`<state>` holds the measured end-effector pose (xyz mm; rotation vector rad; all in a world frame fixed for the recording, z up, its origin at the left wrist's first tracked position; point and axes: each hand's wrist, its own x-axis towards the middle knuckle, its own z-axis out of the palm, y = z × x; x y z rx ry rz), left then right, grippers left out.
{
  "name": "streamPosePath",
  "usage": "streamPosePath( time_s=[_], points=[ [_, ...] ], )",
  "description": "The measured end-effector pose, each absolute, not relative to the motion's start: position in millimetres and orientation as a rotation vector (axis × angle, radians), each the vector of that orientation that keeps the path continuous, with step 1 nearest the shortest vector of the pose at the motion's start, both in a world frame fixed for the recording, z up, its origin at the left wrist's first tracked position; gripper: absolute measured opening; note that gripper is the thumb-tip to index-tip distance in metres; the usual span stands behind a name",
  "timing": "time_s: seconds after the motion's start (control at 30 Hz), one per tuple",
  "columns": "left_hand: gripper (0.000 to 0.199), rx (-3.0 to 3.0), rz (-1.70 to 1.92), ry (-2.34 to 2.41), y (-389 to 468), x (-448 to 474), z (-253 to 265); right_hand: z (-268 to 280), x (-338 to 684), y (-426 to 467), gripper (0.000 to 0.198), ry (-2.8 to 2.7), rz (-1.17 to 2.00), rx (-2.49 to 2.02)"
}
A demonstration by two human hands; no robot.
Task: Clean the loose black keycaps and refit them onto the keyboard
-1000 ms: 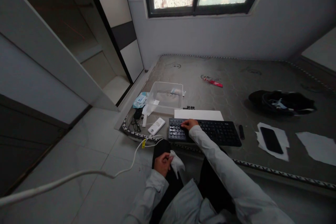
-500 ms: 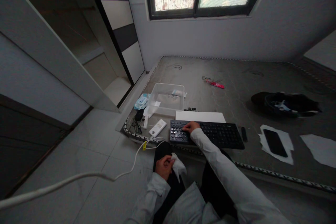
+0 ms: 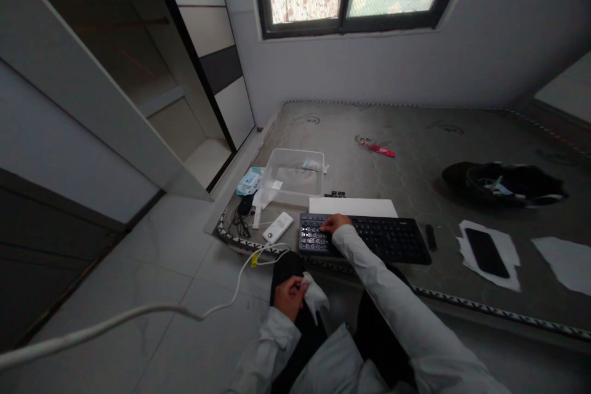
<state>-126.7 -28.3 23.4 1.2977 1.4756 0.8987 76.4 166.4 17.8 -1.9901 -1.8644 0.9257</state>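
A black keyboard (image 3: 388,240) lies along the front edge of the mattress. At its left end several keys look lighter, as if their caps are off. My right hand (image 3: 336,223) rests over that end, fingertips pinched together at the keys; anything between them is too small to make out. Low over my knee, my left hand (image 3: 290,297) is closed on a white tissue (image 3: 314,295), which hangs down to the right. Behind the keyboard lie a white sheet (image 3: 353,207) and several small black keycaps (image 3: 338,194).
Left of the keyboard are a white power bank-like device (image 3: 277,228), a white cable (image 3: 184,314) and a clear plastic box (image 3: 295,175) beside a blue wipes packet (image 3: 250,180). To the right lie a phone (image 3: 487,252) on paper and a black cap (image 3: 503,184). A red item (image 3: 382,150) lies farther back.
The view has shifted very slightly. Both hands stay in nearly the same places, the right at the keyboard's left end and the left on the tissue.
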Motion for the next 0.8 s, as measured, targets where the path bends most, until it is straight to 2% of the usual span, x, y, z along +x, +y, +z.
streamPosePath(
  time_s=[0.8],
  points=[
    [0.03, 1.426, 0.883, 1.543, -30.6, -124.4, 21.8, 26.7, 71.5, 168.4, 0.015, -1.974, 0.858, -2.11]
  ],
)
